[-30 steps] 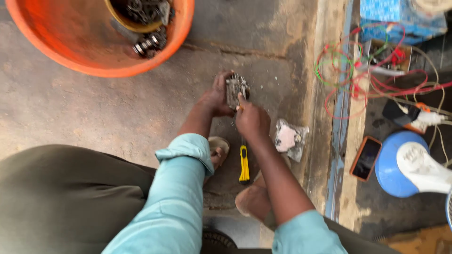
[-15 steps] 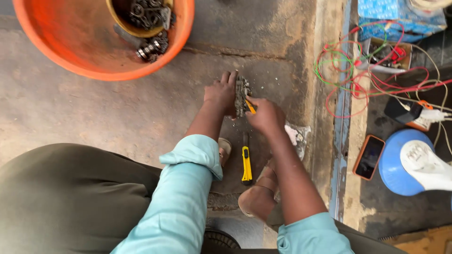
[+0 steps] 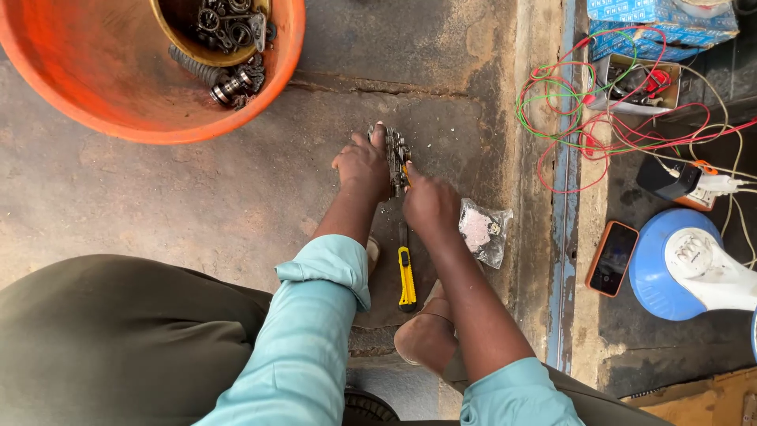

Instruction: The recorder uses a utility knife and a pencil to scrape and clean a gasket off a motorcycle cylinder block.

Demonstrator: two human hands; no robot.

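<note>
My left hand (image 3: 361,164) presses a dark, greasy metal part (image 3: 397,151) down on the concrete floor, fingers laid along its left side. My right hand (image 3: 430,207) is closed on a small yellow-tipped tool (image 3: 408,169) whose tip touches the part's right edge. A yellow utility knife (image 3: 406,274) lies on the floor just below both hands, between my forearms. Much of the part is hidden by my fingers.
An orange basin (image 3: 142,118) at top left holds a brass bowl (image 3: 177,35) of bearings and metal pieces. A clear plastic bag (image 3: 482,230) lies right of my right hand. Farther right are tangled wires (image 3: 587,110), a phone (image 3: 611,258), a blue-and-white appliance (image 3: 694,264) and a blue box (image 3: 654,17).
My left hand went from cupping the part to pressing it down with its fingers stretched out. My right hand shifted to the part's right side. The knife stayed put.
</note>
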